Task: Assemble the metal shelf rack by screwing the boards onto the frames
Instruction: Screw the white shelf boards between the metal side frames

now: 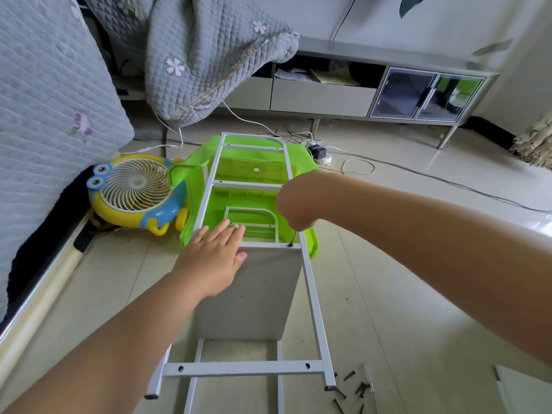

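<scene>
A white metal ladder-shaped frame (313, 297) lies across a pale grey board (254, 297) that stands on edge beneath it. My left hand (213, 258) presses flat on the frame's rung over the board's top edge, fingers straight. My right hand (294, 204) is curled round a thin tool whose dark shaft (293, 238) points down into a hole at the rung's right end. A second white frame (252, 225) shows lower down, behind the board. Several dark screws (352, 386) lie loose on the floor by the frame's near right foot.
A green plastic stool (194, 186) lies on its side under the frame's far end. A yellow and blue fan (134, 189) sits left of it beside the quilted bed (44, 121). Cables and a power strip (319, 150) run across the tiled floor. A white board corner (522, 386) lies at the right.
</scene>
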